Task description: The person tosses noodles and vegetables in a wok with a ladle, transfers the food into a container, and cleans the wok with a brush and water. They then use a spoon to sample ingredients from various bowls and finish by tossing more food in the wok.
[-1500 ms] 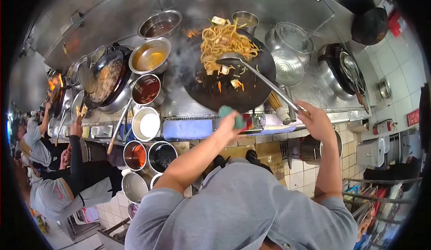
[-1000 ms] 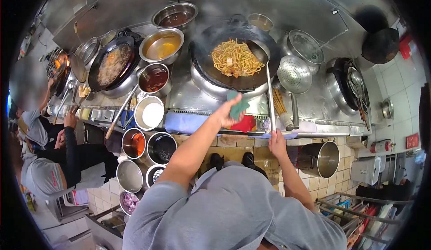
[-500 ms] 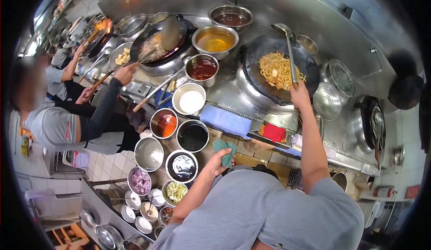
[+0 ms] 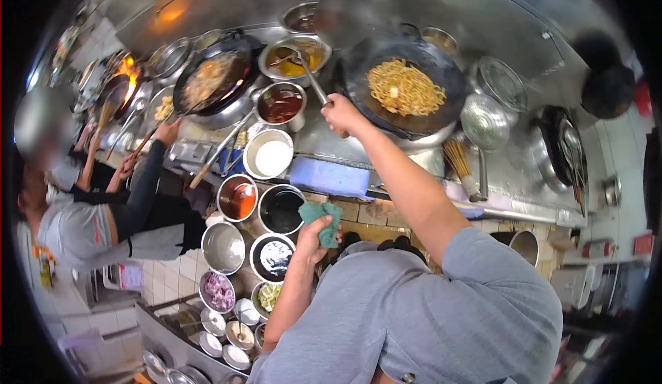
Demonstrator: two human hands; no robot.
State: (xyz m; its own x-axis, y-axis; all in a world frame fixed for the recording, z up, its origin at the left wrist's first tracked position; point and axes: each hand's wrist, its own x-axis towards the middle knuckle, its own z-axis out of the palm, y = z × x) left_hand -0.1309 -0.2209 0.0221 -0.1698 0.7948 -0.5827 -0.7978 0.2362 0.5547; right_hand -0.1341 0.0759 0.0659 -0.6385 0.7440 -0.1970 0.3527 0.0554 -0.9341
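Note:
My right hand (image 4: 343, 115) is closed on the handle of a long ladle (image 4: 314, 84). The ladle's bowl end is over or in a metal bowl of yellow liquid (image 4: 266, 64), left of the wok. Fried noodles (image 4: 407, 87) lie in the dark wok (image 4: 358, 63), just beyond my right forearm. Close to my body, my left hand (image 4: 312, 240) grips a folded green cloth (image 4: 321, 220). Near that hand stand a pot of dark liquid (image 4: 281, 208) and another dark, shiny one (image 4: 272, 256).
Pots of red sauce (image 4: 281, 103), white contents (image 4: 268, 154) and orange liquid (image 4: 238, 198) line the left. A co-worker (image 4: 76, 222) handles a second wok (image 4: 210, 81). A perforated strainer (image 4: 485, 122) and a bamboo brush (image 4: 458, 163) lie right of my wok. Flames (image 4: 127, 74) burn far left.
My right hand has carried the ladle leftward from the noodle wok to the bowl of yellow liquid. The view has shifted, and my left hand still holds the cloth.

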